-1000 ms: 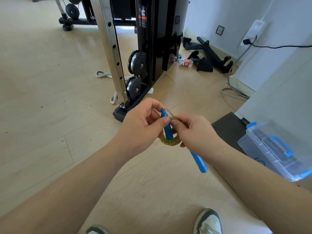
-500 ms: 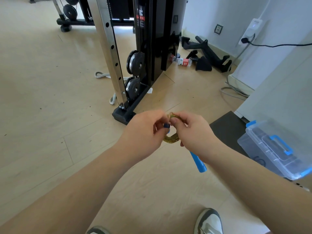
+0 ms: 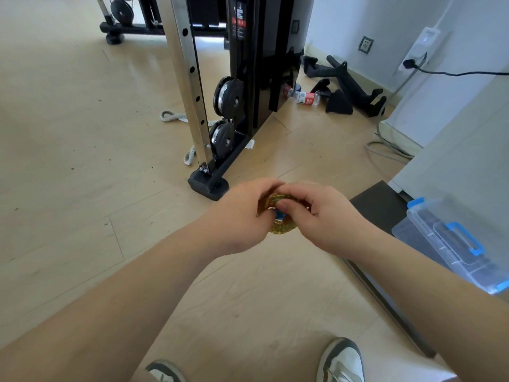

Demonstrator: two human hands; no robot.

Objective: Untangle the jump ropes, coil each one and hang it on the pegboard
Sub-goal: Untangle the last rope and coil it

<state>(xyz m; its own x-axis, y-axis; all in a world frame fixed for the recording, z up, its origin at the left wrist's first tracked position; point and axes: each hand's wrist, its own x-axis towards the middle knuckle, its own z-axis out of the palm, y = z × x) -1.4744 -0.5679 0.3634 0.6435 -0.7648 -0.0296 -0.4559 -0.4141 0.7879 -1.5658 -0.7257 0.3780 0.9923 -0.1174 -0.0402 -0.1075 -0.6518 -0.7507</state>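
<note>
legible text: none | red-and-white sticker (image 3: 239, 22) on black steel gym machine (image 3: 265, 67): print too small | red-labelled clear plastic bottle (image 3: 305, 98) on floor: label blurred

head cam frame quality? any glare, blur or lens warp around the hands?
Head view: soft even daylight, faint shadows; floor washes out top left; sheen on the black machine panel; strong fisheye, chrome upright leans; left hand and right hand gripping the jump rope look slightly soft, rope texture smeared.
</note>
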